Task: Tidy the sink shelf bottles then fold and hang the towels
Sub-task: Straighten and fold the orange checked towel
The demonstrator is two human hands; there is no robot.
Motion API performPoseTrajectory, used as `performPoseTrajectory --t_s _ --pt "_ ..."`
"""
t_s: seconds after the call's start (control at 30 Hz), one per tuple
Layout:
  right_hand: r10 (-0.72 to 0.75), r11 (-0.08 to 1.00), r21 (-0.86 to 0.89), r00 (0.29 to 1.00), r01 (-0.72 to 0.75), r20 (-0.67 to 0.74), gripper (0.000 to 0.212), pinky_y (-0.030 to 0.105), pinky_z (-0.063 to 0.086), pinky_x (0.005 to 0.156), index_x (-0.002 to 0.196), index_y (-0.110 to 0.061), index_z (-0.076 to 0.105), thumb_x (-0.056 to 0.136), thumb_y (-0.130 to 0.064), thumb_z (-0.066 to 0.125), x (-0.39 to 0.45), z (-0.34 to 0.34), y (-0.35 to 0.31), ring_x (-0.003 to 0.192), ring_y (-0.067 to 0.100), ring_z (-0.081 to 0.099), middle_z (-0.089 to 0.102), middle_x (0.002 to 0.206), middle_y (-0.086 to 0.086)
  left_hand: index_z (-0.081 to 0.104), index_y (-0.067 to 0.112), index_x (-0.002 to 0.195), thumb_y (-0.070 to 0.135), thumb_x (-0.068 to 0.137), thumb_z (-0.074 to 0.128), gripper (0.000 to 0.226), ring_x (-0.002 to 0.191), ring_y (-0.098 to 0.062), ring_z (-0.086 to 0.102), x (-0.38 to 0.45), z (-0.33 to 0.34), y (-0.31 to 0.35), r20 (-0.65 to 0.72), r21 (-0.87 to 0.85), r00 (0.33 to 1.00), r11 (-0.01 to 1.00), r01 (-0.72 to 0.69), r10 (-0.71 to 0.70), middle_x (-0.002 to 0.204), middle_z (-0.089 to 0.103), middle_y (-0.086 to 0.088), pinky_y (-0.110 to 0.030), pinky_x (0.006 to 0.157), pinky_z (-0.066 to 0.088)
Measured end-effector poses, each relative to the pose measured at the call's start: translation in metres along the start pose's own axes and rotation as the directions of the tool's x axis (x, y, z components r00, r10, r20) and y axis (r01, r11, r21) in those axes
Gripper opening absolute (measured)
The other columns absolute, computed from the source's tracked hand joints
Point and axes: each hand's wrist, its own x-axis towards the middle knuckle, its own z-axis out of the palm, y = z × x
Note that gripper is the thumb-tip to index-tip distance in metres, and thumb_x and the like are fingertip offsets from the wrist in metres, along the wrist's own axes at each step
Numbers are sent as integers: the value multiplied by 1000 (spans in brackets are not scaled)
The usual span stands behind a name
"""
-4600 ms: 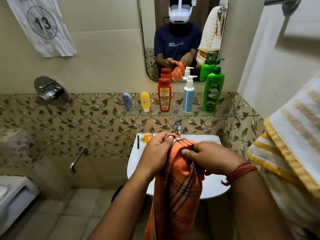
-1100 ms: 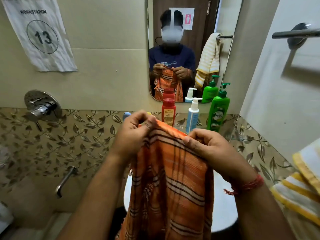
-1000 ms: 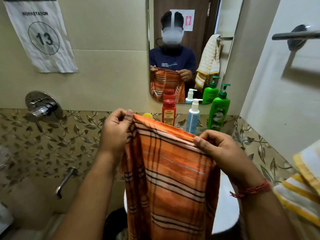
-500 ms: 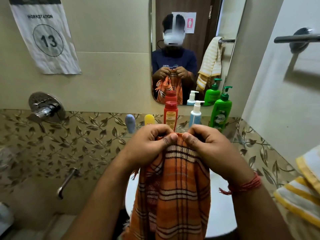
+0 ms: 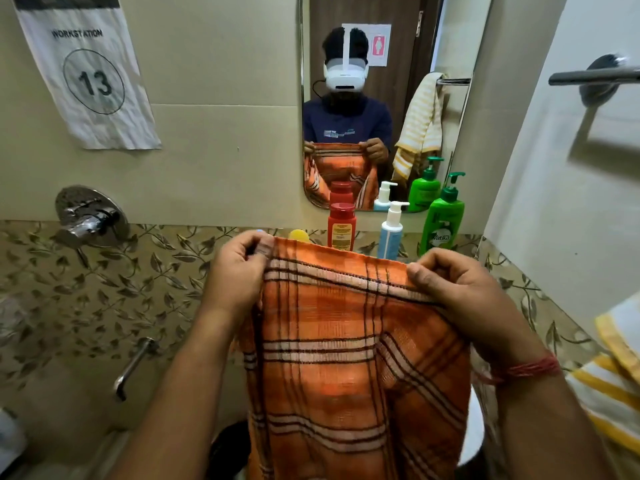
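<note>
A person's left hand [image 5: 239, 268] and right hand [image 5: 460, 289] each pinch a top corner of the orange checked towel [image 5: 349, 358], fingers curled onto its hem, stretching it flat in front of the mirror [image 5: 381, 98], with the bottles below the mirror already lined up. The folding step appears under way; the next move likely calls for bringing the corners together evenly, then reaching the towel bar [image 5: 595, 76] right of the mirror. The towel hides the basin beneath, and its lower end is cut off.
</note>
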Motion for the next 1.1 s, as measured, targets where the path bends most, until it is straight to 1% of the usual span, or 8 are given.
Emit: performPoseTrajectory --t_s 0.17,0.23,0.3,0.4,0.53,0.73,0.97,1.1 --pt "-117 960 -236 982 150 149 22 30 48 59 75 -18 63 96 -27 64 13 28 -23 63 11 59 64 68 -2 57 33 138 29 89 74 51 96 5 69 -24 38 11 572 -70 807 989 -129 146 131 64 21 -14 77 55" --pt "-128 961 -218 974 168 187 20 35 51 63 78 -17 64 97 -24 62 14 40 -28 67 15 63 66 72 2 63 36 127 26 91 72 38 92 -5 72 -30 49 13 657 -92 729 980 -177 193 120 70 14 -21 76 57" --pt "-103 972 -191 977 138 185 20 31 52 63 79 -16 64 97 -27 62 14 35 -25 69 12 64 66 73 0 71 35 96 32 91 70 6 81 -10 72 -28 43 12 589 -103 788 984 -146 178 93 73 8 -24 65 56" --pt "-15 981 -189 980 53 199 24 16 45 58 79 -17 66 91 -38 64 3 12 -13 63 2 58 63 68 -9 65 29 75 36 90 69 16 57 -8 61 -15 16 -2 324 -140 940 988 -66 109 67 64 9 -22 48 50" --pt "19 985 -175 994 -1 103 27 24 47 60 81 -14 68 90 -39 65 -4 0 -9 66 15 62 67 77 11 65 28 81 35 94 67 14 65 -8 61 -3 0 -14 9 7 995 995 -100 100 79 66 9 -30 57 51" --pt "-116 945 -272 964 181 239 22 41 50 66 82 -13 65 96 -30 62 10 36 -35 72 21 60 64 77 8 65 47 116 54 86 68 31 105 -11 69 -21 43 3 694 19 710 983 -181 117 116 69 14 -34 84 60" --pt "16 987 -159 987 9 159 30 35 51 64 84 -13 69 83 -43 69 -1 -3 -9 77 32 68 69 82 14 67 28 88 41 99 58 19 37 -30 60 2 -3 -12 275 -44 961 999 -29 40 57 67 -8 -27 34 45" --pt "-27 983 -170 980 62 198 18 22 52 60 79 -24 66 89 -39 69 8 16 -19 69 13 68 69 75 -5 66 45 118 45 87 66 31 103 -10 71 -5 26 -1 498 -62 859 993 -103 120 115 72 16 -24 76 60"
